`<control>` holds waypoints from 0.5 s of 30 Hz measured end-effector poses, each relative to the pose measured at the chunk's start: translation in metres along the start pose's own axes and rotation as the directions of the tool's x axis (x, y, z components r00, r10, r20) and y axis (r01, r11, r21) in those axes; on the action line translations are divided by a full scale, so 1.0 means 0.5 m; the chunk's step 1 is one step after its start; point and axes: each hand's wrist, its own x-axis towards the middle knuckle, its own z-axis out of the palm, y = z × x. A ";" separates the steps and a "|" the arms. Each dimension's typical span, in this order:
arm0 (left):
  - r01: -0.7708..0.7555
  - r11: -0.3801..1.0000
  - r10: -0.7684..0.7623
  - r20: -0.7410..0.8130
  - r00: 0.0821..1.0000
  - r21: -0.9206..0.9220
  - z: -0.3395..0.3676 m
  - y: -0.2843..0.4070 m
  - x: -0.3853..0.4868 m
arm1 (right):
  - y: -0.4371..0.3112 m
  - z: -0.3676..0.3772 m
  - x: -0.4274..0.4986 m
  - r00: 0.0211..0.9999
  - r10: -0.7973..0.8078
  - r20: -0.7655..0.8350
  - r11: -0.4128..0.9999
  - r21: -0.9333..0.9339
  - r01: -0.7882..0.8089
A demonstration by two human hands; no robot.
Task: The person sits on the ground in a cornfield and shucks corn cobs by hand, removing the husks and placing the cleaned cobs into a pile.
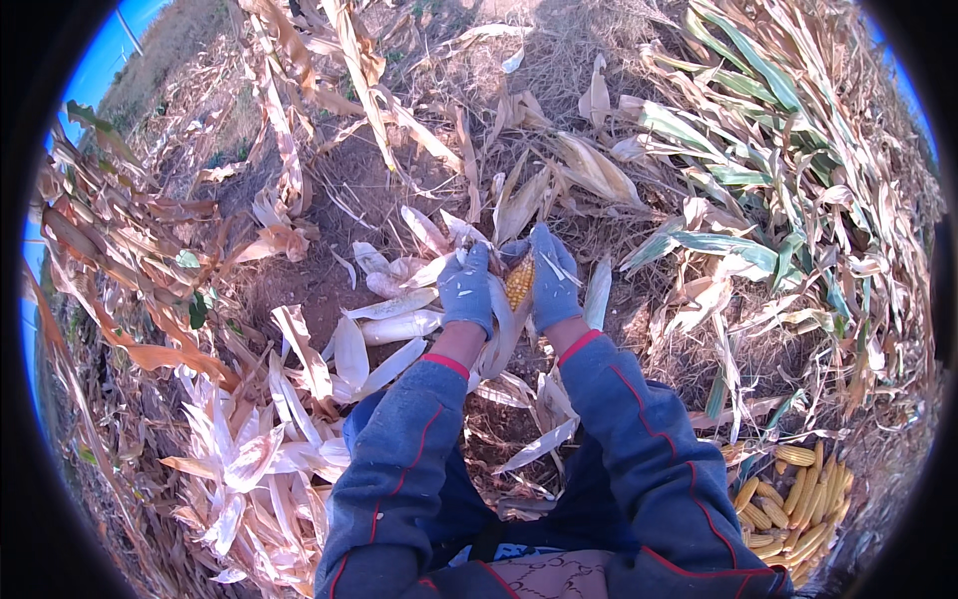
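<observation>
Between my gloved hands is an ear of corn (519,284), its yellow kernels showing through parted, pale husk leaves (500,341) that hang below it. My left hand (465,290), in a grey-blue knit glove, grips the husk on the ear's left side. On the other side my right hand (554,281), gloved alike, is closed around the ear, with its thumb near the tip end. A shred of husk clings to the right glove. The ear's upper end is partly hidden by my fingers and the husk.
Stripped husks (247,464) are heaped at lower left. Husked corn ears (804,494) lie piled at lower right. Cut corn stalks with green and dry leaves (786,172) fill the right side. Dry stalks (281,127) stand at upper left over bare soil (299,284).
</observation>
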 end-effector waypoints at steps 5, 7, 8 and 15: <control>0.006 1.000 -0.005 -0.038 0.999 0.017 -0.006 0.039 -0.021 | -0.025 0.015 -0.008 0.961 -0.273 0.032 0.800 -0.548 0.245; 0.036 0.998 -0.030 -0.120 0.992 0.044 -0.014 0.046 -0.017 | -0.048 -0.004 0.010 0.983 -0.169 -0.074 0.956 -0.255 0.145; 0.084 0.996 -0.083 -0.183 0.980 -0.001 -0.036 0.050 -0.001 | -0.065 -0.016 0.028 0.970 -0.176 -0.166 0.974 -0.170 0.148; 0.154 0.952 -0.227 -0.274 0.934 -0.266 -0.200 0.044 0.126 | -0.236 -0.138 0.081 0.805 -0.250 -0.539 0.907 0.160 0.389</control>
